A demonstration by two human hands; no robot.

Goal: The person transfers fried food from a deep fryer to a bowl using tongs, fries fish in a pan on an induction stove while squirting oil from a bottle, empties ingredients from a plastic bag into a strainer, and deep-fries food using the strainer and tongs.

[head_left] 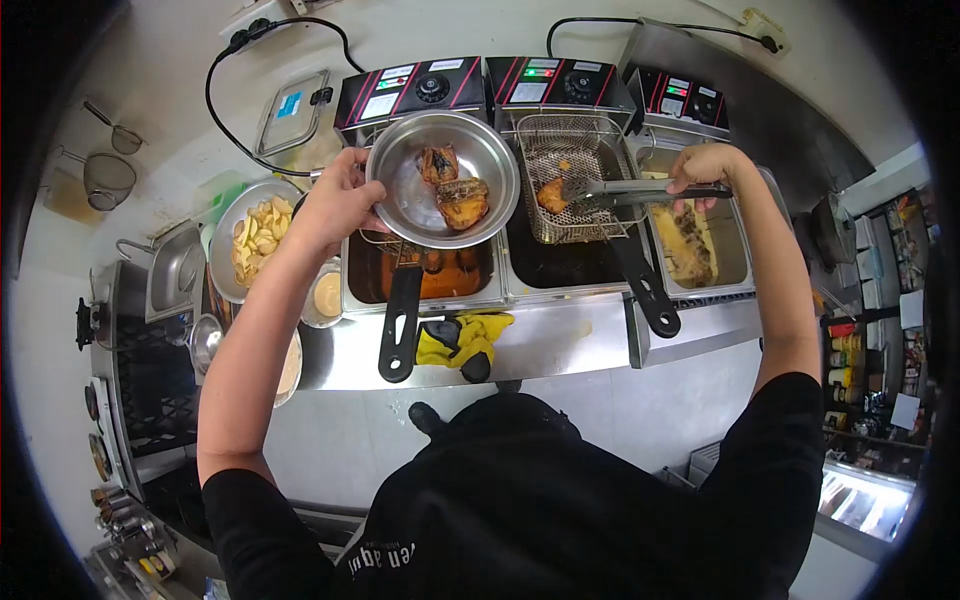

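Note:
My left hand (pixel 345 205) grips the rim of a round metal bowl (pixel 405 215), tilted over the left fryer (pixel 375 275). Two browned pieces of food (pixel 462 203) lie in the bowl. Closed round the handle end of metal tongs (pixel 625 190) is my right hand (pixel 705 172). The tips of the tongs are at a browned piece (pixel 551 196) inside the wire fryer basket (pixel 565 140), which hangs over the middle fryer. A smaller crumb (pixel 565 165) lies in that basket. Another basket, with a black handle (pixel 402 315), is partly hidden under the bowl.
A bowl of sliced food (pixel 262 240) and a small cup of sauce (pixel 327 295) stand at left. A yellow and black cloth (pixel 462 340) lies on the counter's front. The right fryer (pixel 700 245) holds foamy oil. A black basket handle (pixel 650 290) juts over the front edge.

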